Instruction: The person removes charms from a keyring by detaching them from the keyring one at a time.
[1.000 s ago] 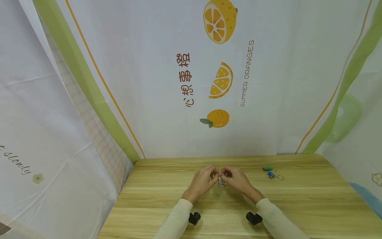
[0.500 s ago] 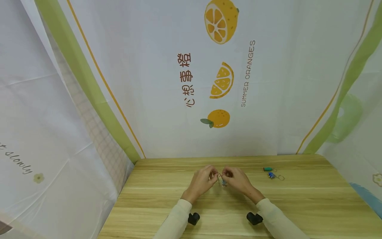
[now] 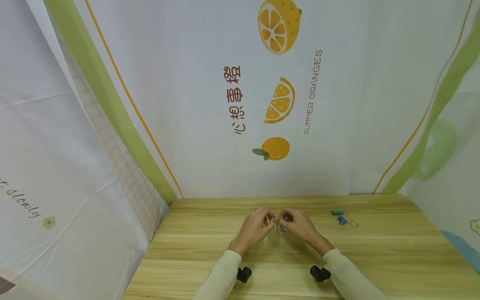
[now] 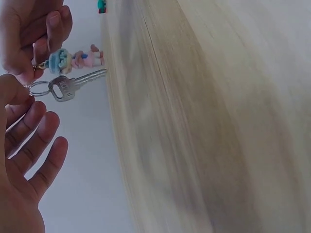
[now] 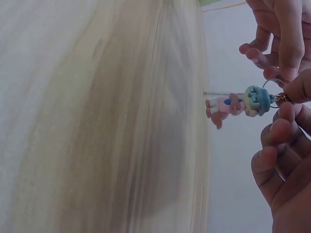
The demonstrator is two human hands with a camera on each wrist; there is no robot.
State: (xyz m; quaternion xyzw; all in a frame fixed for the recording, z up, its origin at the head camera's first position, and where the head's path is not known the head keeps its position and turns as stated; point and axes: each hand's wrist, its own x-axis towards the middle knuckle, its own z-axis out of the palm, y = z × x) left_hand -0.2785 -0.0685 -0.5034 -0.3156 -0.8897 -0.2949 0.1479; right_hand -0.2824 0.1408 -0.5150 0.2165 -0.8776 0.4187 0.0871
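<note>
Both hands meeting above table point(image 3: 210, 246) centre, fingertips almost touching. Left hand point(image 3: 254, 229) pinching key ring point(image 4: 39, 89) — silver key point(image 4: 75, 83) dangling from it. Right hand point(image 3: 298, 227) pinching figurine charm point(image 5: 238, 104) at its top, charm hanging just beside key. Two more keychains point(image 3: 342, 217) lying well apart, off to right on table.
</note>
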